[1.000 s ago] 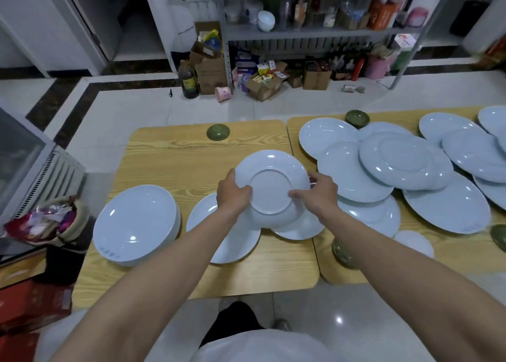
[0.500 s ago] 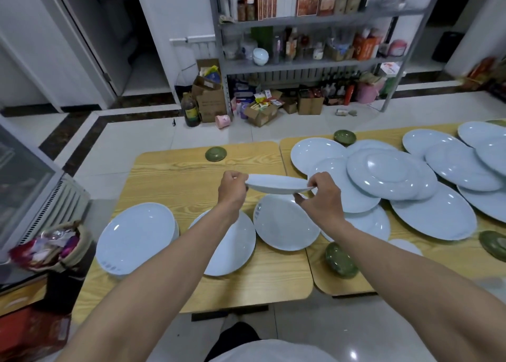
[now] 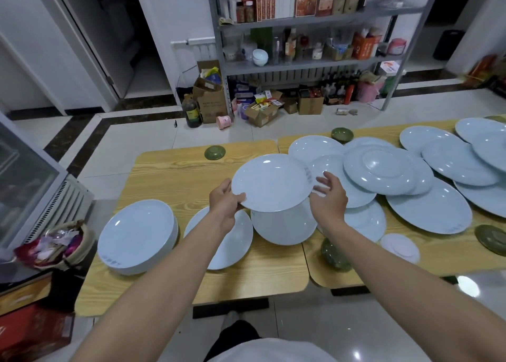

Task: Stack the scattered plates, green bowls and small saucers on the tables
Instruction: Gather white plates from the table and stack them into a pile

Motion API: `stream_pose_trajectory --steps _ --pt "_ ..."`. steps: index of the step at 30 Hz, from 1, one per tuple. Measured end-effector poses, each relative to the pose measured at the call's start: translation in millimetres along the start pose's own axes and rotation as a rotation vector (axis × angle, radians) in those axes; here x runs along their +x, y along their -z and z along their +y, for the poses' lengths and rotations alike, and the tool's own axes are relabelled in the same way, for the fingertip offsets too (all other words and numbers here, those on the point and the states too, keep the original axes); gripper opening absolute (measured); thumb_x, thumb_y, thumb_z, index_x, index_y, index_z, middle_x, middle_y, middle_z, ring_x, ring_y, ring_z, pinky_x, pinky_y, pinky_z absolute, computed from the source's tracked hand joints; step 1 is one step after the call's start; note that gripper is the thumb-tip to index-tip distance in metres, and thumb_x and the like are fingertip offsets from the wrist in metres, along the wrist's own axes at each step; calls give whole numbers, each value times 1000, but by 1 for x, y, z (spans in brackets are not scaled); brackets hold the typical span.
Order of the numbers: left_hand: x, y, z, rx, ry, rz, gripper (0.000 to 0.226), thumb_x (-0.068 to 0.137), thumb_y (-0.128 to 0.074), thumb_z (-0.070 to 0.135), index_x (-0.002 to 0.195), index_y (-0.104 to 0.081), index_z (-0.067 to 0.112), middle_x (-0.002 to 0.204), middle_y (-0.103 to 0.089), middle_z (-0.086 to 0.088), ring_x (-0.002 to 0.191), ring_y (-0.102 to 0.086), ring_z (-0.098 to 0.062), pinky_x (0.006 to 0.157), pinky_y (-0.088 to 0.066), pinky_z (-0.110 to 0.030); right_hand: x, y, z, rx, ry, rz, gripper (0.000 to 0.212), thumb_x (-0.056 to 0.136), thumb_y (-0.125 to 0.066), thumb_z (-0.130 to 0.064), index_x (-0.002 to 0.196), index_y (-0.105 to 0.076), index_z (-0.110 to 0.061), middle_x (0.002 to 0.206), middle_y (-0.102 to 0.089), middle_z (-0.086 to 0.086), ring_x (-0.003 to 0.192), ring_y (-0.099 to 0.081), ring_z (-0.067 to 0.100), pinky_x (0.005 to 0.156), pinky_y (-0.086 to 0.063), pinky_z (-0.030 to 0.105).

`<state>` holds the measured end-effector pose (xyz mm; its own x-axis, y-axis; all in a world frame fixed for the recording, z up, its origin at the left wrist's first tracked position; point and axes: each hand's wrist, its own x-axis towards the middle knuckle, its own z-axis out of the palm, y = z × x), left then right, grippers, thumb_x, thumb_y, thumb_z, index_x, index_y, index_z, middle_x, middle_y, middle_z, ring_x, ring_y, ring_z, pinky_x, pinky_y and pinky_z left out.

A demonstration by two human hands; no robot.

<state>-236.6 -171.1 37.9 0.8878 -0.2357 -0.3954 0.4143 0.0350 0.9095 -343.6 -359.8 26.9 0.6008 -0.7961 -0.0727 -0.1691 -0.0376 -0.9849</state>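
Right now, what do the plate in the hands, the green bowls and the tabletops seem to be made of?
The held plate: probably glazed ceramic or porcelain, though melamine is possible; pale, glossy, with sharp light reflections. The green bowl: likely glazed ceramic too; dark olive with a wet-looking shine. The table: wood or wood-look laminate; yellow grain pattern, smooth satin surface.

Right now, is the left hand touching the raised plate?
Touching. The head view shows the left hand pinching the rim of the raised plate, with the thumb lying on top of it.
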Motion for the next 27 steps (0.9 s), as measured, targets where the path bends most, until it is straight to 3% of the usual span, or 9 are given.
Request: stream_pose_trajectory --steps 3,4,7,9,12,14,17,21,27 --pt "-4 3 -5 -5 -64 22 44 84 -58 -16 107 -67 21 112 -70 8 107 -63 -21 95 -54 -42 -11 0 -9 463 -311 -90 46 85 -47 12 124 -62 -9 109 -69 15 79 -69 24 67 -60 37" --pt "-5 4 -7 0 -87 27 47 84 -60 -15 114 -66 20 119 -68 9 112 -61 -21 96 -53 -43 -17 0 -10 521 -341 -155 41 87 -49 9 119 -65 -11 106 -70 15 80 -69 26 64 -60 39" --pt "-11 7 -12 46 -119 52 72 85 -63 -12 147 -42 17 144 -48 10 132 -45 -18 106 -46 -45 -31 -3 -4 486 -332 -304 35 92 -58 3 123 -63 -11 116 -68 11 98 -68 29 66 -60 37" --pt "-17 10 -14 64 -148 50 76 86 -65 -8 151 -35 18 151 -41 6 136 -40 -16 107 -45 -44 -35 -5 2 490 -353 -313 46 91 -58 9 133 -57 -10 121 -66 10 104 -67 31 67 -60 36" --pt "-24 18 -19 144 -201 14 69 91 -67 8 151 -36 21 151 -41 8 124 -50 -10 100 -50 -38 -38 -4 9 534 -397 -269 53 90 -57 12 138 -55 -11 121 -66 7 104 -67 28 69 -61 37" --pt "-26 30 -29 353 -235 21 63 95 -63 22 151 -35 27 152 -41 9 126 -49 -11 105 -43 -37 -41 -3 14 533 -402 -234 54 91 -57 12 139 -54 -13 122 -66 6 103 -67 26 69 -61 36" --pt "-27 53 -50 763 -308 21 59 99 -54 34 152 -30 26 157 -32 6 145 -28 -14 116 -26 -35 -46 -4 17 525 -411 -206 57 90 -56 13 141 -53 -14 125 -65 8 105 -67 27 67 -61 35" --pt "-30 76 -77 1269 -361 87 60 101 -43 47 154 -26 25 163 -17 2 151 -8 -19 121 -15 -41 -52 -9 18 508 -454 -206 56 91 -56 13 140 -52 -13 122 -64 6 101 -66 26 64 -61 35" --pt "-32 95 -99 1459 -325 144 62 101 -35 52 154 -23 23 164 -11 -2 152 -4 -23 122 -12 -44 -59 -15 22 494 -481 -223 55 90 -57 13 138 -53 -13 107 -66 -2 98 -66 24 67 -62 37"
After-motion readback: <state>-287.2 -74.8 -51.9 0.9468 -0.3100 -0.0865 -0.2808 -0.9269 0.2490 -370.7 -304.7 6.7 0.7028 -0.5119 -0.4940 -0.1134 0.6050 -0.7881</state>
